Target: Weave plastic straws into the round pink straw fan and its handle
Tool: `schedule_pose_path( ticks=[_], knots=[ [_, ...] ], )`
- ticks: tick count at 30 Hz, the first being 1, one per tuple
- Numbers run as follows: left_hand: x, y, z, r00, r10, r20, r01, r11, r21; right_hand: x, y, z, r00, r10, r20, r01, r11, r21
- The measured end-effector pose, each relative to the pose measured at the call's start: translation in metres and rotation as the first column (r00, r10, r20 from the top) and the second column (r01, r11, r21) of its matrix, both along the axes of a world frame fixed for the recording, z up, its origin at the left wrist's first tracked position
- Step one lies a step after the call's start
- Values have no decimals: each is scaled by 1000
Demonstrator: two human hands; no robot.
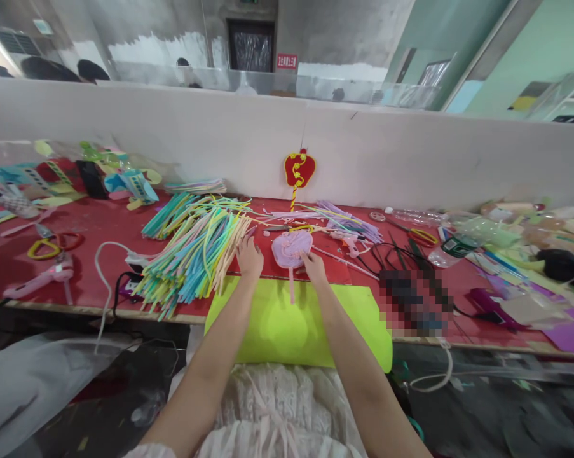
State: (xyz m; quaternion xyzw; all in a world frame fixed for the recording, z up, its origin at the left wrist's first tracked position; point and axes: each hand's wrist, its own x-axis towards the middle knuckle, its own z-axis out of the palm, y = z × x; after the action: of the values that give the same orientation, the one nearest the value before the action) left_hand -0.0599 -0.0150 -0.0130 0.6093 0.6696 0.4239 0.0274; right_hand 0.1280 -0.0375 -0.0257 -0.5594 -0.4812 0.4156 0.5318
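"Across the red desk (103,219), what's largest?"
"A yellow-green sheet (287,327), then pastel stems (191,254), then the lilac fan (290,249), partly over the sheet."
"Any container?"
"A green-labelled bottle (451,247) on the right; I can't tell what's inside."
"What's held?"
"Right grip (314,264) pinches the fan's edge; left grip (250,256), by the stems, I can't tell."

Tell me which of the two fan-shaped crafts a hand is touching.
The pale lilac one: the right hand touches its edge. The red, yellow-trimmed one stands farther back, before the white partition, untouched.
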Motion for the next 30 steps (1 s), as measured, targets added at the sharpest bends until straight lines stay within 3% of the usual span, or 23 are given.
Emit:
schedule_pose_path(
  ticks=[2,5,8,10,14,18,20,25,27,30],
  knots=[
    [3,1,-4,999,-39,-21,38,998,-44,0,-2,0,991,-5,135,7,1000,-20],
    [13,-4,-7,989,-138,-48,135,988,-70,2,-4,0,929,-104,356,84,994,71],
    [24,-9,-12,956,-270,-112,258,960,-108,4,-4,1,854,-205,479,147,977,156],
    [29,-10,-16,935,-325,-144,299,938,-176,3,-4,1,811,-207,547,158,978,136],
    [32,-6,-24,918,-361,-166,310,912,-269,9,-5,7,648,-243,722,243,964,107],
    [31,-3,-24,911,-375,-173,316,902,-293,29,2,16,458,-349,818,289,928,235],
    [31,-3,-23,912,-370,-178,309,904,-295,40,7,17,346,-319,882,230,941,250],
    [31,-4,-24,917,-360,-174,307,913,-268,57,20,15,64,-92,994,85,993,87],
    [31,-5,-25,916,-362,-171,313,914,-257,62,22,16,9,-51,999,56,997,51],
    [30,-4,-27,917,-364,-163,318,914,-251,68,23,20,1,23,1000,23,999,-24]
  ],
)
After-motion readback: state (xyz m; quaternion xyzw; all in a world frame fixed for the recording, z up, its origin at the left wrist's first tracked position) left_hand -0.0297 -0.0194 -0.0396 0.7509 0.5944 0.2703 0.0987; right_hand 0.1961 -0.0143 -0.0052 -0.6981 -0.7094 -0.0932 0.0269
